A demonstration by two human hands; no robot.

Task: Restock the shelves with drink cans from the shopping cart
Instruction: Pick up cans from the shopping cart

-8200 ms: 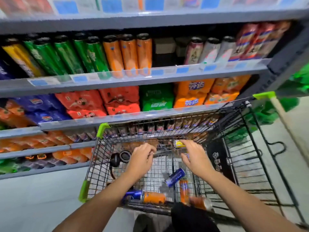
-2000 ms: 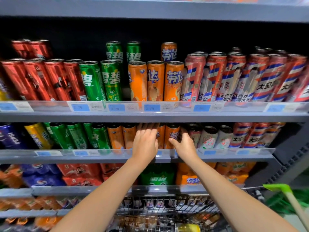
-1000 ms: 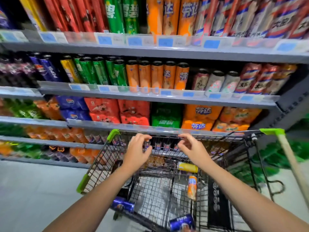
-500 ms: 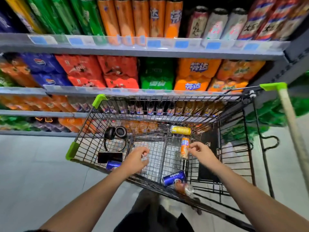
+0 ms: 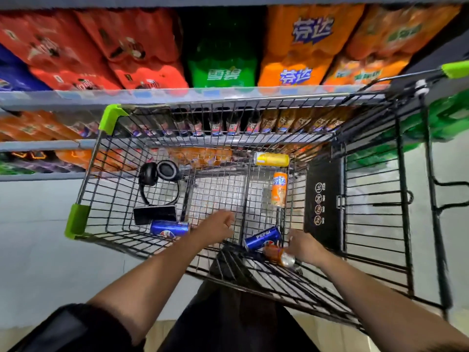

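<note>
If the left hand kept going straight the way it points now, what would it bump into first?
Probably the shopping cart's wire floor: the left hand points forward and down into a bare patch between the two blue Pepsi cans. Depth is hard to judge from this head view.

Both hands now deeper in cart [image 5: 83, 219], lower centre of frame. Right hand [image 5: 303, 246] moves from upright orange can [image 5: 279, 190] to lying orange can [image 5: 278, 255] beside Pepsi can [image 5: 262, 238]. Left hand [image 5: 215, 228] shifts toward centre.
</note>
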